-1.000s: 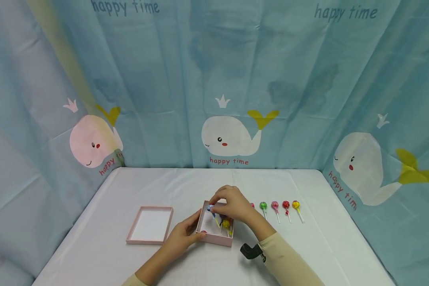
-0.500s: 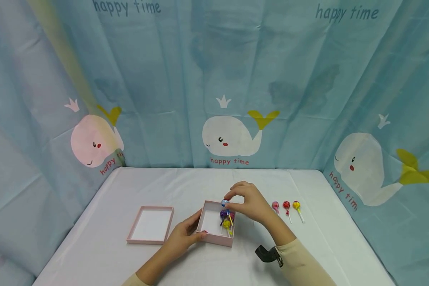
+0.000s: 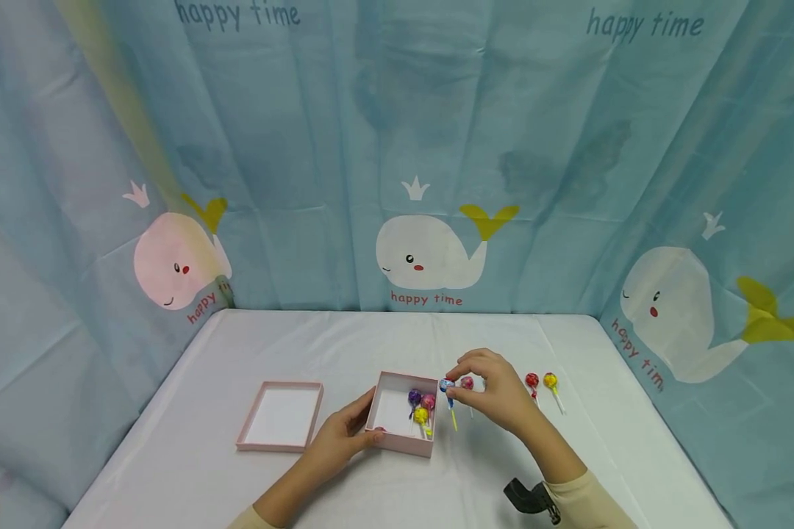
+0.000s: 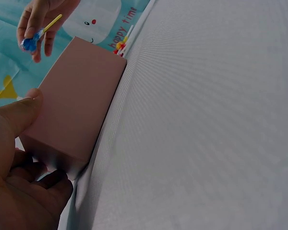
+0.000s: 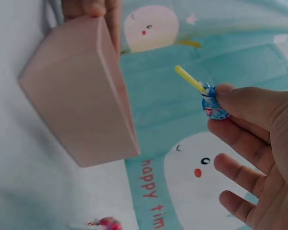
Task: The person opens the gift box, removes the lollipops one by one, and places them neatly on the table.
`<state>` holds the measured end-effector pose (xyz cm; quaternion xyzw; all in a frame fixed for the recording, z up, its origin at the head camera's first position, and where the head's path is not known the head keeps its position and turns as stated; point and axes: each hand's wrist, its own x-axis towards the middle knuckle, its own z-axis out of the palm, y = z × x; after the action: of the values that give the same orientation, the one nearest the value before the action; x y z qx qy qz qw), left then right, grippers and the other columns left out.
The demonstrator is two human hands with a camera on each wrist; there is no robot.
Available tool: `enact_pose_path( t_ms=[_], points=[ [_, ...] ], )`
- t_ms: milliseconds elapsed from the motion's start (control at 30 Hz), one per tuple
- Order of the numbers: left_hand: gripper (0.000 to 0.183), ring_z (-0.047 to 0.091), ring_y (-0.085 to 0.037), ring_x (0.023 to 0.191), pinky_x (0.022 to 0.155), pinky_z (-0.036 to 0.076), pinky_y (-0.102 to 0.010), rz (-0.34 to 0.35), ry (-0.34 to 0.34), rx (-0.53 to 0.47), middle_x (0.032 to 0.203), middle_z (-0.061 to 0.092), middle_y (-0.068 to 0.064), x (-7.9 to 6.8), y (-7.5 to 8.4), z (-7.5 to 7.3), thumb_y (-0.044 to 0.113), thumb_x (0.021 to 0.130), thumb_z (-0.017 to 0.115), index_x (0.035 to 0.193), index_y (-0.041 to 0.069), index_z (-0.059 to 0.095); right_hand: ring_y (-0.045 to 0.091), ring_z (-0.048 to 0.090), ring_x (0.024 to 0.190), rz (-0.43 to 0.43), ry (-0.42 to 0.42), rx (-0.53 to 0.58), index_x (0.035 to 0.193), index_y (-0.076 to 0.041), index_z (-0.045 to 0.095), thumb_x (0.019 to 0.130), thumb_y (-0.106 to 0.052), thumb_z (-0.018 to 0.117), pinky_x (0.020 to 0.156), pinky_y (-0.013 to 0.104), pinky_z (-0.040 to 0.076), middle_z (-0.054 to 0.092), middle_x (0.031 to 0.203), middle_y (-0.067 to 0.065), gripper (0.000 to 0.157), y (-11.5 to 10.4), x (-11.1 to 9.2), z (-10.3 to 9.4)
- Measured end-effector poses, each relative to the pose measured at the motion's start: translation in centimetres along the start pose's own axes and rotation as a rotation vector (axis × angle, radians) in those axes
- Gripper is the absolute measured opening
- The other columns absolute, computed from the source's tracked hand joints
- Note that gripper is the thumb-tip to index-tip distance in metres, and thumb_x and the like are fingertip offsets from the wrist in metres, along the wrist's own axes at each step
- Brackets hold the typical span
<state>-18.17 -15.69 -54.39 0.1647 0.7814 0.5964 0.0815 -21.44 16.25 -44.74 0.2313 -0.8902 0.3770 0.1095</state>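
My left hand (image 3: 336, 442) grips the near left corner of an open pink box (image 3: 406, 444), its thumb on the front wall. Inside the box lie a purple lollipop (image 3: 414, 397), a pink lollipop (image 3: 428, 402) and a yellow lollipop (image 3: 421, 416) at the right side. Part of a reddish one shows by the left thumb. Just right of the box, my right hand (image 3: 499, 393) pinches a blue-wrapped lollipop (image 5: 213, 106) between thumb and index finger. Its yellow stick points down in the head view, and the other fingers are spread apart.
A shallow pink box lid (image 3: 281, 415) lies inside-up to the left. Beyond the right hand, a pink lollipop (image 3: 467, 383), a red lollipop (image 3: 532, 380) and a yellow lollipop (image 3: 551, 380) lie on the white tablecloth (image 3: 344, 338). The hand hides part of that row.
My right hand has moved right, carrying the blue lollipop from over the box to beside its right wall. My left hand has stayed on the box.
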Motion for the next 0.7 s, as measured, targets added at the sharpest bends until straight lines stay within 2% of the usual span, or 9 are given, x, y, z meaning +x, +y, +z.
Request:
enact_pose_path(
  t_ms=[167,333,533,700],
  points=[
    [0.086,0.03,-0.027,0.153,0.121,0.03,-0.037,-0.005,0.025,0.002,0.166,0.031,-0.006,-0.2,0.2,0.0,0.027,0.09,0.079,0.161,0.013,0.032,0.007,0.061,0.11,0.036,0.019,-0.009,0.094,-0.039,0.076,0.08,-0.034,0.09,0.095,0.045,0.057,0.066,0.105,-0.021,0.02,0.9,-1.4,0.2],
    [0.086,0.03,-0.026,0.153,0.122,0.029,-0.035,-0.004,0.012,-0.011,0.166,0.031,-0.006,-0.1,0.1,0.1,0.026,0.091,0.079,0.161,0.013,0.032,0.004,0.06,0.108,0.091,0.045,-0.018,0.092,-0.039,0.076,0.08,-0.033,0.09,0.096,0.043,0.057,0.066,0.101,-0.024,0.02,2.0,-2.7,0.1],
    [0.087,0.031,-0.027,0.152,0.121,0.03,-0.036,-0.007,0.012,0.013,0.166,0.031,-0.006,0.0,-0.1,0.2,0.031,0.09,0.079,0.161,0.015,0.033,0.004,0.06,0.107,0.079,0.056,-0.034,0.091,-0.039,0.075,0.077,-0.028,0.092,0.101,0.047,0.054,0.066,0.098,-0.027,0.025,3.7,-4.4,0.1],
    [0.086,0.031,-0.027,0.153,0.121,0.03,-0.036,-0.006,0.014,0.012,0.166,0.031,-0.005,0.1,-0.2,0.2,0.031,0.09,0.079,0.161,0.016,0.033,0.002,0.06,0.104,0.075,0.054,-0.072,0.09,-0.04,0.074,0.076,-0.027,0.093,0.1,0.045,0.054,0.065,0.095,-0.029,0.027,5.1,-5.3,0.5]
  ],
)
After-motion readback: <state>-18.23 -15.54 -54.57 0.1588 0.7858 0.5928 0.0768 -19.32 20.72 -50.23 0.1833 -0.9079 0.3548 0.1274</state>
